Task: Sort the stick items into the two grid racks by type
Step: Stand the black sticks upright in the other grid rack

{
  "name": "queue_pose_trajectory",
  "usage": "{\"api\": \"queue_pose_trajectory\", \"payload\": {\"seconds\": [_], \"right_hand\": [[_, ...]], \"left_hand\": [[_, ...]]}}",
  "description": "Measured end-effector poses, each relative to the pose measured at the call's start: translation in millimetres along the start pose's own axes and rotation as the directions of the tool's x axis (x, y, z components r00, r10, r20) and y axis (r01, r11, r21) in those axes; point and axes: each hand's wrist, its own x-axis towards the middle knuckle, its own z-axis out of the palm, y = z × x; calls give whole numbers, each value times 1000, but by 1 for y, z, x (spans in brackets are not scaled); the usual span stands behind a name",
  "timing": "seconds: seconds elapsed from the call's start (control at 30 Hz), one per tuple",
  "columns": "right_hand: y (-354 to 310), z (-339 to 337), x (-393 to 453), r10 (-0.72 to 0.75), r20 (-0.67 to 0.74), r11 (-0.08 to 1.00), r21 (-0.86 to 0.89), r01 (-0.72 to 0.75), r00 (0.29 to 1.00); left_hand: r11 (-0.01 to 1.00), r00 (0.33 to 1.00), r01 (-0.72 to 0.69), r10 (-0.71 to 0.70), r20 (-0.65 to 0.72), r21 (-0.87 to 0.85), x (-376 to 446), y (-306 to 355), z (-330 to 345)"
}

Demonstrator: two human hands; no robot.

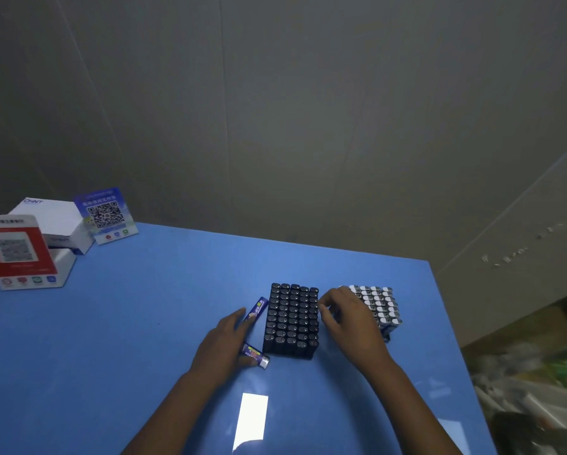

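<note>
sorting near done: black-capped grid rack (292,320) and white-capped grid rack (379,307) almost full on blue surface (144,323). left hand (224,343) flat over two loose purple sticks (255,354); right hand (344,318) curled between racks, grip unclear. next: pick one stick, slot by type.

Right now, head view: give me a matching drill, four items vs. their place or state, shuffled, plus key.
Items:
1. black rack
2. white-capped rack
3. left hand
4. red QR sign

Places/states:
A. far left table edge, against white boxes
B. between the two hands, filled with dark-topped sticks
C. lies over two loose blue sticks
D. partly hidden under the right hand

Pairs: 1-B, 2-D, 3-C, 4-A
</note>
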Motion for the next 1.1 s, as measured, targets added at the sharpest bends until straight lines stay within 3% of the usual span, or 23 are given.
{"api": "queue_pose_trajectory", "payload": {"seconds": [0.23, 0.4, 0.7, 1.1], "right_hand": [[-1, -1, 10, 37, -17, 999, 0, -37, 999], [-4, 2, 15, 62, -33, 998, -27, -63, 998], [-15, 4, 16, 102, -53, 994, -38, -104, 993], [-23, 9, 6, 125, -42, 990, -55, -127, 991]], "left_hand": [[987, 979, -159, 161, -121, 28, 19, -27, -8], [954, 955, -295, 294, -31, -59, 24, -25, -12], [962, 955, -270, 271, -121, 30, 19, -40, -9], [999, 990, -15, 22, -139, 49, 2, -57, -16]]}}
